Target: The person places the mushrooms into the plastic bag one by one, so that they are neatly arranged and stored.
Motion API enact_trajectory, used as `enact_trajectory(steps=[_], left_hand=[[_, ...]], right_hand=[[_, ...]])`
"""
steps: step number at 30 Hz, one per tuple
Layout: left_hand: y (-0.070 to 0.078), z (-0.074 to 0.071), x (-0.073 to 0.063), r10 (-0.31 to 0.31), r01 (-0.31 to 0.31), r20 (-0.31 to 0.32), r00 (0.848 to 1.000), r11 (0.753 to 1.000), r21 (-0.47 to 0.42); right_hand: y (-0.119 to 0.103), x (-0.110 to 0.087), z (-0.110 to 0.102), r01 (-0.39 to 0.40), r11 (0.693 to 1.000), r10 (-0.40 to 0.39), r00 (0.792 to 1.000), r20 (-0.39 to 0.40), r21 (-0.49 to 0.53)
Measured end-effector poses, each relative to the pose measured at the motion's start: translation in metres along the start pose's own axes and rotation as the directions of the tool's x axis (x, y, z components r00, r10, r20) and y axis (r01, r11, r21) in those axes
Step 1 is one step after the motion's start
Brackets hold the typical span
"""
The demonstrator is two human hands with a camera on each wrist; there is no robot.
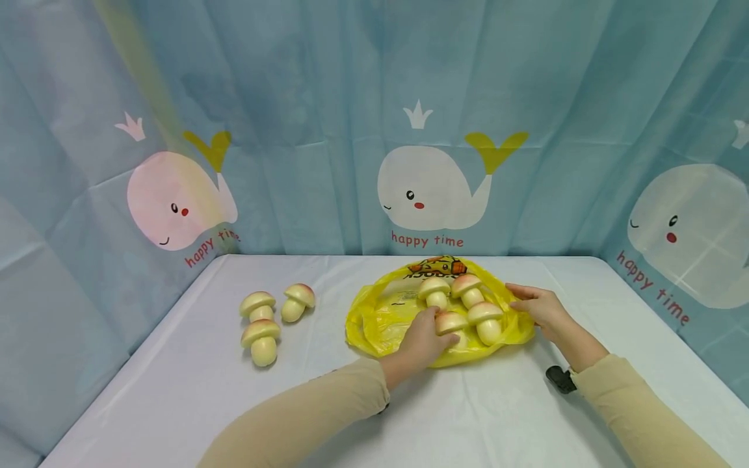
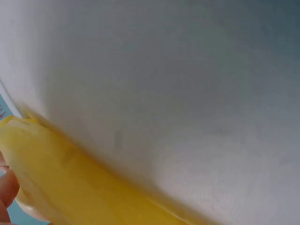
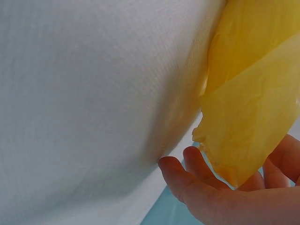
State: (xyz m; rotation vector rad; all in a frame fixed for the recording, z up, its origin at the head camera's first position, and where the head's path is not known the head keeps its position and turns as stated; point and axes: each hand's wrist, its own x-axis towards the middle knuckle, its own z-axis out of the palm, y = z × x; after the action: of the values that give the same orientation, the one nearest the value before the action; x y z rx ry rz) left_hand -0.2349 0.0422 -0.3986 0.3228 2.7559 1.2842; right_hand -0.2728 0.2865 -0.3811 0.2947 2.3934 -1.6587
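Note:
A yellow plastic bag point(image 1: 374, 325) lies spread on the table with its mouth wide, several toy mushrooms point(image 1: 489, 330) grouped in its right half. My left hand point(image 1: 420, 341) reaches over the bag's near rim and grips the front mushroom point(image 1: 452, 322), fingers on its cap. The left wrist view catches only its fingertips point(image 2: 7, 190) beside the yellow plastic. My right hand point(image 1: 541, 309) holds the right rim of the bag, whose edge passes between thumb and fingers in the right wrist view point(image 3: 234, 197).
Left of the bag, three more mushrooms point(image 1: 297, 302) rest on the white-covered table point(image 1: 193, 364), two of them touching. A blue curtain point(image 1: 328, 130) with whale prints rises behind the table. A black object point(image 1: 560, 379) is at the right sleeve.

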Motion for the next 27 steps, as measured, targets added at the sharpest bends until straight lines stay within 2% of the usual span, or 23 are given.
enact_trajectory(steps=[7, 14, 21, 27], left_hand=[[0.001, -0.006, -0.004, -0.024, 0.025, 0.041, 0.999, 1.0, -0.009], [0.0, -0.016, -0.008, -0.02, 0.022, 0.034, 0.999, 0.999, -0.049], [-0.007, -0.037, -0.013, -0.007, 0.011, 0.039, 0.999, 0.995, -0.095], [-0.016, -0.062, -0.018, -0.013, 0.016, 0.026, 1.0, 0.992, -0.124]], right_hand=[[-0.001, -0.001, 0.0, 0.012, 1.0, -0.012, 1.0, 0.003, 0.003], [0.0, 0.0, 0.001, 0.017, 1.0, -0.017, 1.0, 0.006, 0.01], [0.001, 0.0, 0.0, 0.017, 1.0, -0.017, 1.0, 0.007, 0.013], [0.001, 0.0, 0.0, 0.017, 1.0, -0.017, 1.0, 0.003, 0.019]])
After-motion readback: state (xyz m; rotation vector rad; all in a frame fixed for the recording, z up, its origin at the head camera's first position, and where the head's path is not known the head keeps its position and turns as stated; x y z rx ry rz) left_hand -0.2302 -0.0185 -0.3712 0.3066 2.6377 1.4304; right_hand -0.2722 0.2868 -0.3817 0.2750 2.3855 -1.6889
